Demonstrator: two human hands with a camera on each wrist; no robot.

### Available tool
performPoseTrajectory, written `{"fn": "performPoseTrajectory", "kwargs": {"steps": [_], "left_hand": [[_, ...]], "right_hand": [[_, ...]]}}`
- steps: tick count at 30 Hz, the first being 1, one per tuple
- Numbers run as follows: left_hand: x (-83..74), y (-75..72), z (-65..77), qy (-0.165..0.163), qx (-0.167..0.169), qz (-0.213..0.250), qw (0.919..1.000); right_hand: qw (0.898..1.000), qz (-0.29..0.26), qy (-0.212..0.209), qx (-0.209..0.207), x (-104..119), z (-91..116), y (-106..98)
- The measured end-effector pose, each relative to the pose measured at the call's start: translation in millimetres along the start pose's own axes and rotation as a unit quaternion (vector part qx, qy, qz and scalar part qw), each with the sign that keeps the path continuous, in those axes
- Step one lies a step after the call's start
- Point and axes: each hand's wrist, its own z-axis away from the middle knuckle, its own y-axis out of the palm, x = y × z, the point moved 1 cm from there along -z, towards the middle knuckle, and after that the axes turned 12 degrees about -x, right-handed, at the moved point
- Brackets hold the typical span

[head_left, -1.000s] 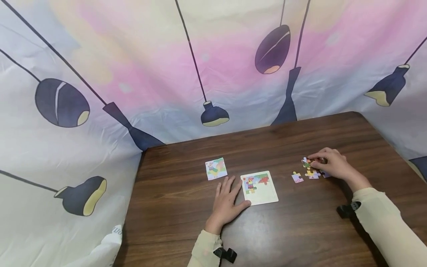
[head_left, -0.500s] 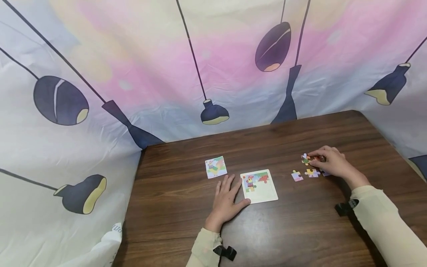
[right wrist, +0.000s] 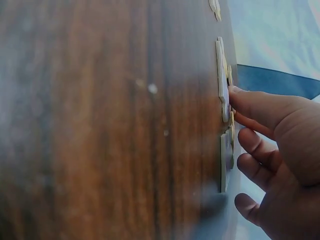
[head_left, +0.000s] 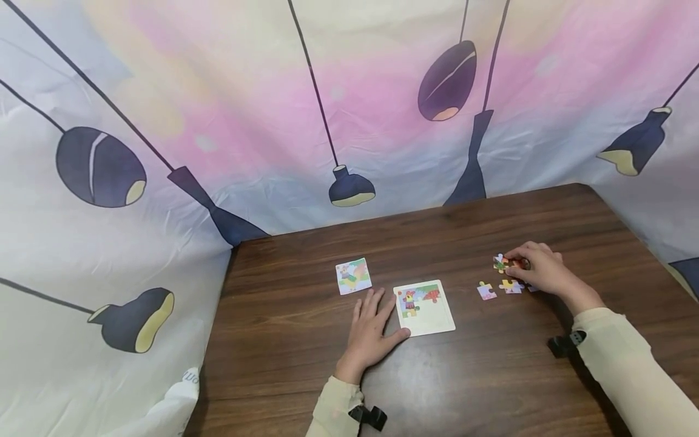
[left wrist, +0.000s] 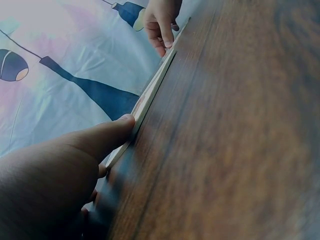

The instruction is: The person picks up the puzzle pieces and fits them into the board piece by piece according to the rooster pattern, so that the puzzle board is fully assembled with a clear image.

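A square puzzle board (head_left: 431,318) lies mid-table, with several joined pieces (head_left: 419,297) along its top and left. My left hand (head_left: 371,334) lies with spread fingers at the board's left side; the left wrist view shows its thumb (left wrist: 112,135) resting on the board's edge (left wrist: 150,97). To the right, my right hand (head_left: 546,270) bends over a group of loose pieces, thumb and index finger pinching at a red-and-green puzzle piece (head_left: 500,263). The hand partly hides the pieces beneath it. In the right wrist view its thumb (right wrist: 260,107) meets the pieces (right wrist: 221,80) edge-on.
A small square picture card (head_left: 354,276) lies left of the board. Nearer than the right hand are a lilac piece (head_left: 486,291) and a yellow-and-lilac piece (head_left: 511,286). A printed cloth (head_left: 306,109) hangs behind the brown wooden table (head_left: 284,340).
My right hand has shifted slightly among the loose pieces, its thumb and index finger staying by the upper ones. The left hand and the board keep their places.
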Motion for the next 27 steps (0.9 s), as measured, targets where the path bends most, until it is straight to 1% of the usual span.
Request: {"fn": "performPoseTrajectory", "kwargs": {"steps": [4,6,11,15,21,27], "left_hand": [[1.0,-0.4,-2.1,0.009,-0.006,-0.003,0.9999],[1.6,-0.6,-3.4,0.012,-0.008,-0.004,0.9999],[1.4,-1.3,-3.7,0.001,0.000,0.000,1.0000],[0.5,-0.7,-1.2,-0.006,0.008,0.002,0.9999],[0.5,1.6,2.2,0.003,0.000,0.000,1.0000],[1.6,1.5,-0.6,0.000,0.004,0.000,1.0000]], "right_hand": [[1.000,0.003,-0.008,-0.008,3,-2,1],[1.000,-0.004,-0.011,-0.012,6,-2,1],[0.998,-0.030,-0.037,-0.032,20,1,7],[0.996,-0.054,-0.052,-0.038,36,7,17],[0.994,-0.086,-0.064,-0.028,64,17,37],[0.990,-0.104,-0.094,0.001,91,22,57]]}}
